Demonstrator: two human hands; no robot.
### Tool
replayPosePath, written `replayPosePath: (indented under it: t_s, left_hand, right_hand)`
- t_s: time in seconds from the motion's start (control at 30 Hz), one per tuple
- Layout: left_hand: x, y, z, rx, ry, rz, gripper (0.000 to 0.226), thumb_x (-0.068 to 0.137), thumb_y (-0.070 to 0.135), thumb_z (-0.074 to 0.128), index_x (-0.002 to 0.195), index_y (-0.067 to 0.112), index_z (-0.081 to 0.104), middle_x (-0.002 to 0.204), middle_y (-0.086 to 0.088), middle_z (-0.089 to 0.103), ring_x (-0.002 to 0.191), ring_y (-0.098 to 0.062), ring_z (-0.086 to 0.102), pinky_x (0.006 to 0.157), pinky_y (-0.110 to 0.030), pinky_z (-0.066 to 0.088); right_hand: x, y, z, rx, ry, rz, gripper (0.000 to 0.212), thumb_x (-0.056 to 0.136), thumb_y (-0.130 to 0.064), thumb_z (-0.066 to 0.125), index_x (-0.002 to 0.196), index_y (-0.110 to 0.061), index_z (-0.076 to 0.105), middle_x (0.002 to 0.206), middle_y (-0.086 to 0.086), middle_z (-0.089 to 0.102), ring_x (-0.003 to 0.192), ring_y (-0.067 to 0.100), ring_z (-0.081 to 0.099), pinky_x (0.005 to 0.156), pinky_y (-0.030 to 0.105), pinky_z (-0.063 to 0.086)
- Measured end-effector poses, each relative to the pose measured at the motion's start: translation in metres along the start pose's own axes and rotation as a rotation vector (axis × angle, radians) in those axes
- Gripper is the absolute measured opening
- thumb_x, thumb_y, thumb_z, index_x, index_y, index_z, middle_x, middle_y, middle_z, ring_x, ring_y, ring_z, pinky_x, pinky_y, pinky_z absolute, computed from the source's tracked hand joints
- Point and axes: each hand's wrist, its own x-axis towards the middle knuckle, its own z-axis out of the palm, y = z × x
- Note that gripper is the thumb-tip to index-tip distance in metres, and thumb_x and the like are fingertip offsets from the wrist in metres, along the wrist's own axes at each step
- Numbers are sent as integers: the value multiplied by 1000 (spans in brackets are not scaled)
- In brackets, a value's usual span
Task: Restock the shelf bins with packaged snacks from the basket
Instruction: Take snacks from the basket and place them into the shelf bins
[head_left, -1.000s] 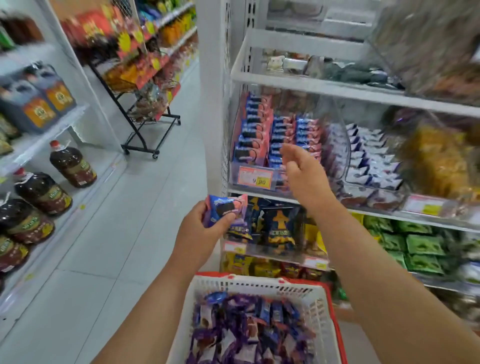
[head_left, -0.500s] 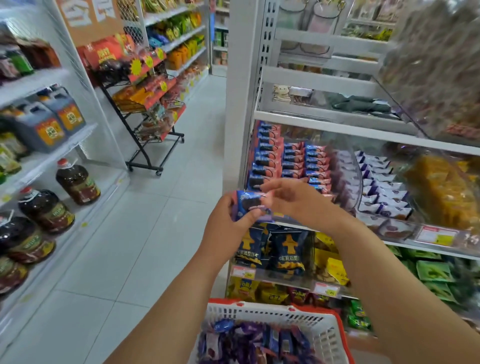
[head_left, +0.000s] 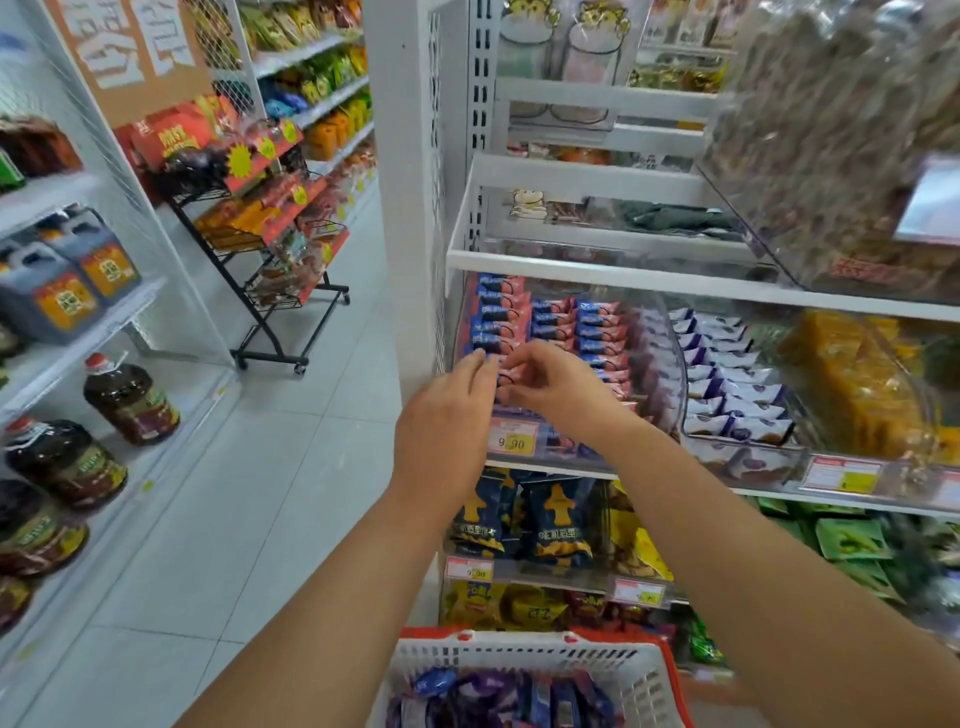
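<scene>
Here, in the head view, both hands, left hand (head_left: 447, 410) and right hand (head_left: 558, 387), pinch one blue-and-pink snack packet (head_left: 503, 375) over the clear shelf bin (head_left: 519, 452) at twelve o'clock of the basket (head_left: 524, 657), apparently placing it; release next.

Snack packs in my bin (head_left: 550, 332): blue and pink.
Neighbouring packs (head_left: 727, 374): white and purple.
Price tag (head_left: 511, 436): red over yellow.
My basket (head_left: 524, 660): white mesh, red rim.
Basket snacks (head_left: 498, 699): purple and blue wrappers.
Bags below (head_left: 558, 525): navy with orange figures.
</scene>
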Motion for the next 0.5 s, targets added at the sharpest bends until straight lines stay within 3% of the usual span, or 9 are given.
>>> replayPosePath:
  t_s: [0.03, 0.13, 0.2, 0.27, 0.33, 0.5]
  left_hand:
    - [2, 1, -1, 44, -32, 8, 49, 75, 4, 73, 123, 6, 63, 116, -11, 69, 90, -28, 70, 67, -36, 57]
    - [6, 6, -12, 119, -114, 7, 47, 78, 4, 71, 124, 8, 63, 108, -10, 70, 84, -28, 68, 63, -35, 55]
    - [7, 9, -19, 105, -159, -6, 44, 88, 7, 61, 132, 10, 56, 118, -9, 65, 95, -29, 65, 71, -36, 53]
    - [7, 8, -19, 107, -172, -14, 42, 92, 11, 58, 133, 11, 53, 125, -8, 60, 102, -28, 63, 76, -36, 53]
    - [8, 9, -20, 115, -194, -10, 41, 88, 10, 65, 129, 9, 58, 124, -9, 60, 98, -29, 65, 71, -37, 54]
    - [9, 10, -19, 72, -199, 2, 40, 89, 10, 61, 129, 10, 57, 121, -11, 62, 101, -29, 63, 70, -37, 54]
  right_hand:
    - [-1, -1, -2, 41, -11, 4, 13, 92, -35, 64, 102, -27, 62, 82, -12, 64, 73, 3, 59, 67, 23, 48]
    - [2, 2, -6, 212, 96, 91, 28, 101, -37, 46, 95, -20, 67, 83, -2, 71, 82, 17, 67, 79, 36, 55]
    - [6, 7, -9, 96, 135, 164, 23, 100, -32, 52, 89, -20, 68, 86, -1, 70, 83, 19, 66, 76, 37, 53]
    - [11, 11, -9, -81, 15, 201, 15, 94, -28, 62, 88, -19, 72, 85, -3, 69, 80, 15, 64, 68, 33, 52]
    - [15, 10, -6, -141, -50, 202, 11, 91, -21, 64, 83, -20, 72, 79, -6, 67, 71, 10, 59, 59, 27, 46]
    - [11, 10, 1, -97, 4, 152, 30, 90, -11, 60, 67, -29, 60, 70, -11, 61, 66, 8, 56, 56, 24, 42]
